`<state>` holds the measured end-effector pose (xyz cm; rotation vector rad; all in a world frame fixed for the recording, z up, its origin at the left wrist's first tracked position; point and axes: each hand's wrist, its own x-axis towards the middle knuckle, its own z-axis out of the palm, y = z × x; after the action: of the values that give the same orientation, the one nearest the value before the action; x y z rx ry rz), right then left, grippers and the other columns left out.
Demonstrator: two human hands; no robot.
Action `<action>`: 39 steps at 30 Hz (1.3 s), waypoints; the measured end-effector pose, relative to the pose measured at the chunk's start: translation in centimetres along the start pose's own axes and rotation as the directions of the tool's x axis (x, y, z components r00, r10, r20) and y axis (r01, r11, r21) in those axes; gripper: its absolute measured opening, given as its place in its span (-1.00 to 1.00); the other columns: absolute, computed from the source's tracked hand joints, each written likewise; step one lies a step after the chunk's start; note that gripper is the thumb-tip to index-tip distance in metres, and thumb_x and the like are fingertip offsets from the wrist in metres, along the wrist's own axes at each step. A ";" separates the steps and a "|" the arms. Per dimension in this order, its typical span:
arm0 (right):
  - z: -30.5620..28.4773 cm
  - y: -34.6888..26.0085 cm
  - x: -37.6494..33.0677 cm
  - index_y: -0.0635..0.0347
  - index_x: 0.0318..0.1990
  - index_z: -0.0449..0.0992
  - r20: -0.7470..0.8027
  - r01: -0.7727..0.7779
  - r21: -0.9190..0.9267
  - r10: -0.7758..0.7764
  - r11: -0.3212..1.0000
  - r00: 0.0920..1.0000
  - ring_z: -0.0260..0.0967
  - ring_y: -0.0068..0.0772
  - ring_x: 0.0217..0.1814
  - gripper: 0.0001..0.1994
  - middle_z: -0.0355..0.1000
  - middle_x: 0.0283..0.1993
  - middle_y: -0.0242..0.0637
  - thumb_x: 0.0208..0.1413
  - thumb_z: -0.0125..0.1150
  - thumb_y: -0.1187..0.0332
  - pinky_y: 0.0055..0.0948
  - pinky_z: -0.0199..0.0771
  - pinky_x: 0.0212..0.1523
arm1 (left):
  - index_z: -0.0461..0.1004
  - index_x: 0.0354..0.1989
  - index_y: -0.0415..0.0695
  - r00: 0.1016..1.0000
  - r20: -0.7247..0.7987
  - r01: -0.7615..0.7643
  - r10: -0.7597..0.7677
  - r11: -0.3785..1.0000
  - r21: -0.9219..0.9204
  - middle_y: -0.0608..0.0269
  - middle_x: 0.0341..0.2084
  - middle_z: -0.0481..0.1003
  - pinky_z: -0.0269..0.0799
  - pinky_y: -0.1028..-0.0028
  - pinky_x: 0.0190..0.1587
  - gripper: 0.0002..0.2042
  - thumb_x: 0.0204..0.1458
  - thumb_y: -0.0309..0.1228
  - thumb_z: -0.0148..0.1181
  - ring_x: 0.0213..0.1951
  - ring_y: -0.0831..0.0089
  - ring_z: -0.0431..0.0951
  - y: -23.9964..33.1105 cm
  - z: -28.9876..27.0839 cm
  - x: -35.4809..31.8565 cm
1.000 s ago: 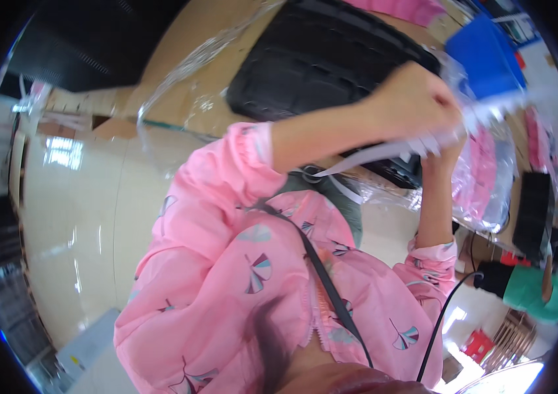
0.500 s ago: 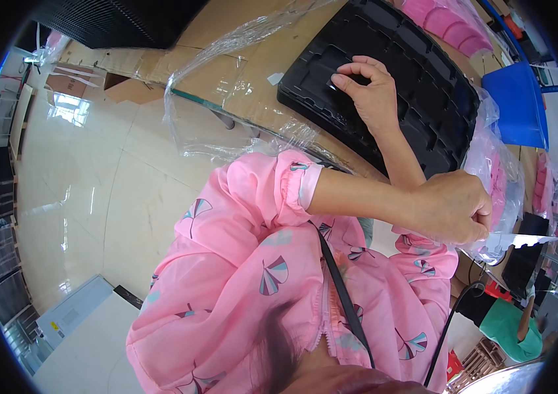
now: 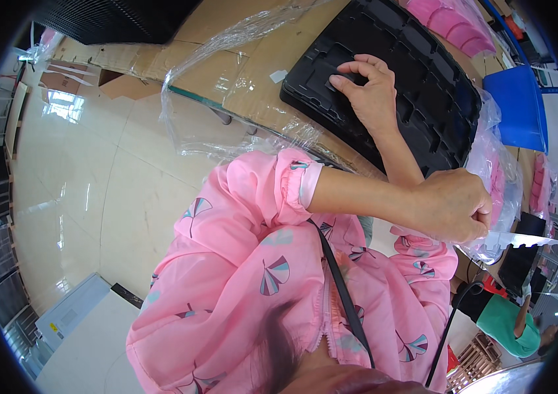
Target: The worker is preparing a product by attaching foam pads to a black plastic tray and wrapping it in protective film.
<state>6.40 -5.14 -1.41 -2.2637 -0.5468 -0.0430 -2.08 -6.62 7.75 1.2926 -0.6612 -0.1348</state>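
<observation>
My left arm reaches across to the right, over my right forearm. My left hand (image 3: pixel 453 205) is closed on the end of a pale, thin strip (image 3: pixel 522 240) with a notched edge, which sticks out to the right. Farther up, my right hand (image 3: pixel 372 92) hovers at the left part of a black moulded plastic tray (image 3: pixel 417 72) with rows of shallow recesses. Its thumb and forefinger curl toward each other in a pinch; a tiny piece seems to be at the thumb tip, too small to name. Other fingers of this hand are bent above the tray.
The tray lies on a cardboard-covered table (image 3: pixel 226 72) with clear plastic film (image 3: pixel 180 98) along its edge. Pink moulded trays (image 3: pixel 453 26) in film and a blue bin (image 3: pixel 517 105) stand beyond. A black perforated crate (image 3: pixel 115 16) is at upper left. A person in green (image 3: pixel 509 325) works at lower right.
Both hands keep nearly the same places and holds. The view has shifted slightly, and the person in green has moved a little.
</observation>
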 end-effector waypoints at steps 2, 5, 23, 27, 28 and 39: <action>0.1 0.1 -0.1 -0.05 -0.40 0.59 -0.011 0.020 -0.029 -0.020 0.999 1.000 0.08 -0.27 0.12 -0.79 0.27 0.02 -0.41 -0.29 0.33 0.21 -0.23 0.01 0.08 | 0.51 -0.54 -0.27 1.000 -0.002 -0.001 0.001 1.000 0.013 0.10 -0.63 0.51 0.39 0.47 -0.45 -0.89 -0.20 -0.48 0.15 -0.54 0.38 0.55 -0.1 0.0 0.0; 0.3 0.1 -0.3 -0.04 -0.37 0.58 -0.018 0.042 -0.096 -0.044 0.995 0.999 0.08 -0.27 0.11 -0.77 0.28 0.00 -0.40 -0.28 0.34 0.20 -0.24 0.02 0.06 | 0.51 -0.54 -0.27 1.000 -0.008 0.002 -0.002 1.000 0.006 0.10 -0.62 0.51 0.39 0.47 -0.45 -0.89 -0.21 -0.47 0.15 -0.54 0.37 0.55 -0.1 -0.1 -0.1; -1.1 -0.7 2.1 -0.04 -0.33 0.53 0.261 -0.035 -0.318 0.123 0.947 0.958 0.29 -0.31 -0.08 -0.69 0.41 -0.25 -0.38 -0.29 0.33 0.11 -0.28 0.28 -0.12 | 0.51 -0.54 -0.27 0.999 0.016 -0.045 0.044 0.998 0.048 0.08 -0.62 0.51 0.39 0.42 -0.45 -0.87 -0.21 -0.45 0.14 -0.53 0.30 0.55 0.1 0.6 -0.2; -1.8 -1.5 3.5 0.15 -0.54 0.49 0.370 -0.069 -0.354 0.208 0.933 0.905 0.36 -0.35 -0.48 -0.68 0.39 -0.56 -0.30 -0.29 0.35 0.09 -0.40 0.31 -0.41 | 0.51 -0.54 -0.26 0.998 0.013 -0.063 0.062 0.995 0.083 0.09 -0.62 0.51 0.39 0.41 -0.45 -0.88 -0.20 -0.45 0.14 -0.54 0.28 0.54 0.3 0.8 -0.3; -1.9 -1.8 3.8 0.16 -0.57 0.49 0.366 -0.035 -0.386 0.187 0.922 0.911 0.36 -0.36 -0.50 -0.68 0.38 -0.59 -0.31 -0.29 0.36 0.08 -0.39 0.31 -0.41 | 0.51 -0.54 -0.25 0.997 0.005 -0.071 0.071 0.993 0.098 0.09 -0.62 0.51 0.39 0.40 -0.46 -0.88 -0.20 -0.44 0.14 -0.54 0.28 0.54 0.4 0.9 -0.4; -2.9 -3.3 6.2 0.14 -0.54 0.54 0.554 0.085 -0.527 0.266 0.845 0.789 0.43 -0.34 -0.32 -0.64 0.48 -0.46 -0.37 -0.31 0.34 0.01 -0.33 0.38 -0.22 | 0.51 -0.55 -0.24 0.989 -0.047 -0.134 0.144 0.977 0.168 0.12 -0.65 0.49 0.36 0.39 -0.50 -0.87 -0.21 -0.42 0.16 -0.57 0.28 0.52 1.5 0.7 -0.6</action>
<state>11.10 -2.92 4.11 -2.8485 -0.8331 0.7081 -3.31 -6.48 8.99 1.3986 -0.7214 0.0740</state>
